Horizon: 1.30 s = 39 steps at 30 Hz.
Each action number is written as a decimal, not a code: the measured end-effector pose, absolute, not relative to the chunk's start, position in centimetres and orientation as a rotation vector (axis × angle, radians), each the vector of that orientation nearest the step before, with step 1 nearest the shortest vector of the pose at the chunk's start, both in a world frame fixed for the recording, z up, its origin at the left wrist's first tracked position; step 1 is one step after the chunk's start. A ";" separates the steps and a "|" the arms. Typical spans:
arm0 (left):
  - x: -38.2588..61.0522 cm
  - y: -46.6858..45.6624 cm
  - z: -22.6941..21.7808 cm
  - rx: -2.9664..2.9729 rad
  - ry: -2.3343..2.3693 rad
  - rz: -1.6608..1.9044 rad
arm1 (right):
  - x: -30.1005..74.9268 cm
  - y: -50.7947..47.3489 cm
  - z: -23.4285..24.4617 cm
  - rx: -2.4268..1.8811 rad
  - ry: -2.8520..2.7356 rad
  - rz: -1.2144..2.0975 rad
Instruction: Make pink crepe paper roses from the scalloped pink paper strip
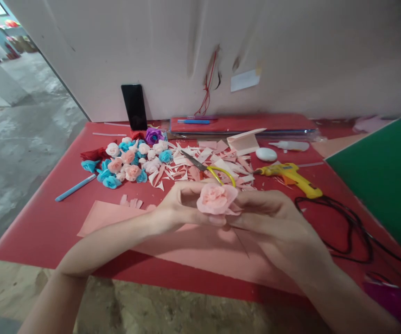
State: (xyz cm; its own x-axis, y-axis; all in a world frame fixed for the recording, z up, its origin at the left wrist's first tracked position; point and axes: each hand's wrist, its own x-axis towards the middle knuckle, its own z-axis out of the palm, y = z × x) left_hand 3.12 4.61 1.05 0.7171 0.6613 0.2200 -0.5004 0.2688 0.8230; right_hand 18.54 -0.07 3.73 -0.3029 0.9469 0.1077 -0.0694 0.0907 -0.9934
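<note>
A pink paper rose [217, 198] is held up between both hands above the table. My left hand [177, 206] pinches it from the left, thumb under the petals. From the right, my right hand [273, 215] grips the rose's outer petal and base with closed fingers. A thin stem or wire slants down below the flower. Under the hands lies a long sheet of pink paper [193, 248]. Just beyond the rose are scissors [209, 169] with yellow handles, resting on pink and white paper scraps [175, 169].
Finished paper flowers [130, 162] are heaped at the left, near a blue pen [75, 187] and an upright phone [134, 106]. A yellow glue gun [290, 177] with its black cord [349, 222] lies right, beside a green board [384, 176]. A white glue bottle [294, 146] lies behind.
</note>
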 end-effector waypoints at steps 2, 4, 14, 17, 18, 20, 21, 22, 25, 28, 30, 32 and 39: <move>3.2 4.7 1.0 1.028 0.190 0.789 | 18.5 0.0 3.7 -0.903 -1.455 1.369; 3.3 4.7 1.0 1.028 0.219 0.816 | 18.3 -0.1 3.8 -0.899 -1.467 1.293; 3.4 4.2 0.9 1.146 0.248 1.023 | 17.7 -0.3 4.2 -0.951 -1.591 0.704; 3.3 3.9 0.9 1.220 0.265 1.097 | 17.6 -0.4 4.4 -0.982 -1.609 0.617; 3.2 3.9 0.9 1.244 0.266 1.108 | 17.6 -0.5 4.4 -0.995 -1.618 0.599; 3.1 3.9 1.0 1.298 0.282 1.117 | 17.6 -0.7 4.5 -1.005 -1.635 0.582; 3.0 3.9 1.1 1.325 0.293 1.116 | 17.6 -0.8 4.6 -1.004 -1.638 0.583; 2.9 3.9 1.2 1.349 0.307 1.115 | 17.6 -0.8 4.6 -1.006 -1.638 0.590; 2.9 3.8 1.5 1.387 0.351 1.116 | 17.5 -0.8 4.5 -1.006 -1.638 0.619; 2.9 3.5 1.6 1.380 0.379 1.137 | 17.2 -0.7 4.5 -0.990 -1.630 0.618; 3.0 3.3 1.6 1.370 0.402 1.154 | 16.9 -0.7 4.4 -0.983 -1.608 0.601; 3.0 3.2 1.6 1.370 0.434 1.168 | 16.7 -0.9 4.3 -0.991 -1.595 0.574; 3.0 3.0 1.4 1.418 0.390 1.217 | 16.7 -1.1 4.3 -0.962 -1.667 0.464</move>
State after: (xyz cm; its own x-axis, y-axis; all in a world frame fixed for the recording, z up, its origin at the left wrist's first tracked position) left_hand 2.97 3.04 1.42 0.4028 0.8037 0.4380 -0.3989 -0.2765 0.8743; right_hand 16.66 -1.10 4.26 -0.0679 0.7869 0.6133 0.3573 0.5931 -0.7215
